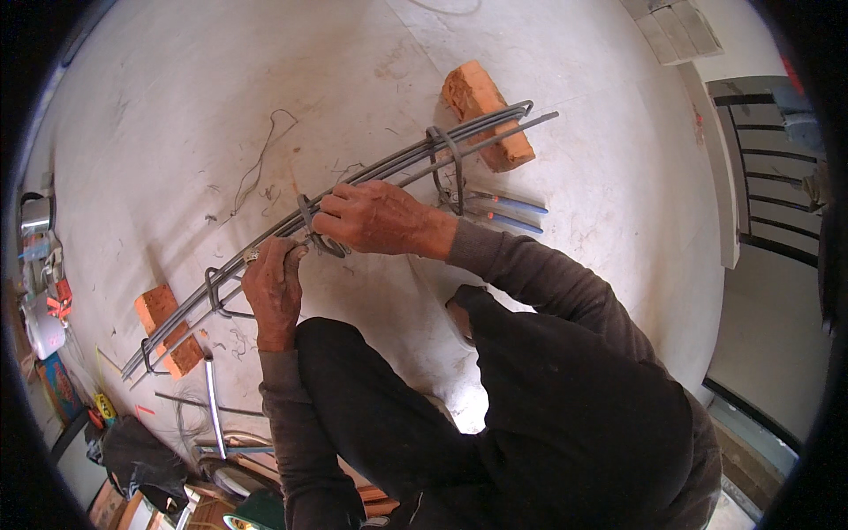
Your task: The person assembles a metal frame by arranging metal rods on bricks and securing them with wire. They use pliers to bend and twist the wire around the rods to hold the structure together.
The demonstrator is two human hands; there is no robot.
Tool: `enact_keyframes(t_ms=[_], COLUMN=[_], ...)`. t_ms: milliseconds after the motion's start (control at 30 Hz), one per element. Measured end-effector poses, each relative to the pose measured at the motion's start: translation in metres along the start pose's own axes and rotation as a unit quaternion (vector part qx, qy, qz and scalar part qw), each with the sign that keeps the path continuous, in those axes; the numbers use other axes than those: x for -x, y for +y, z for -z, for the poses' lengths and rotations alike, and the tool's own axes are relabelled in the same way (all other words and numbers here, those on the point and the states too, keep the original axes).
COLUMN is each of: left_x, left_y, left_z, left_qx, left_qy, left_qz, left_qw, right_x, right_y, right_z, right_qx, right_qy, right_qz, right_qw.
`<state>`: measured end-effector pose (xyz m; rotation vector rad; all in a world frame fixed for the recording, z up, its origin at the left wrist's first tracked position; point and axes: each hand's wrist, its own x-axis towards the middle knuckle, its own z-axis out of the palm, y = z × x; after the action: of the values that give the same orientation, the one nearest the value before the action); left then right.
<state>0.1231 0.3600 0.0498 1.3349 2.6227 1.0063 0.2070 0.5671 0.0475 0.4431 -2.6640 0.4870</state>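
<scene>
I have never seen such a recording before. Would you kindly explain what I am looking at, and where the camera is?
There is no machine here, only a person's two bare hands. The single picture comes from a wide camera on the person's head, looking down, so straight edges look bent. The left hand and right hand are close together at a bundle of metal rods. The right hand is at the middle loop, one of several bent metal loops on the rods. What exactly the fingers pinch is hidden. The rods lie across a right brick and a left brick on a pale floor. A blue-handled tool lies near the right brick.
</scene>
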Motion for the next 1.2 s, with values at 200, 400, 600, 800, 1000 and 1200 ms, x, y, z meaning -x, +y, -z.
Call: enact_keyframes(t_ms=[200, 400, 600, 800, 1000, 1200], left_x=[0.000, 0.001, 0.000, -0.002, -0.001, 0.005], left_y=[-0.002, -0.002, -0.004, -0.001, 0.000, -0.004], left_z=[0.000, 0.000, -0.003, -0.001, -0.005, 0.003], left_qx=[0.014, 0.007, 0.025, 0.042, 0.026, 0.013], left_qy=[0.008, 0.000, -0.002, -0.017, -0.003, 0.006], left_qz=[-0.011, 0.007, 0.007, 0.009, 0.011, 0.011], left_qw=[1.000, 1.000, 1.000, 0.999, 1.000, 1.000], right_x=[0.000, -0.001, 0.000, 0.005, 0.006, 0.073], right_y=[0.000, -0.001, 0.001, 0.002, 0.000, 0.018], right_z=[-0.005, -0.006, -0.007, -0.013, 0.019, 0.082], right_qx=[-0.014, -0.021, -0.019, -0.014, -0.008, 0.009], right_qy=[0.027, 0.035, -0.004, 0.010, 0.050, 0.136], right_qz=[-0.009, -0.028, -0.043, -0.031, -0.044, -0.350], right_qw=[0.999, 0.999, 0.999, 0.999, 0.998, 0.927])
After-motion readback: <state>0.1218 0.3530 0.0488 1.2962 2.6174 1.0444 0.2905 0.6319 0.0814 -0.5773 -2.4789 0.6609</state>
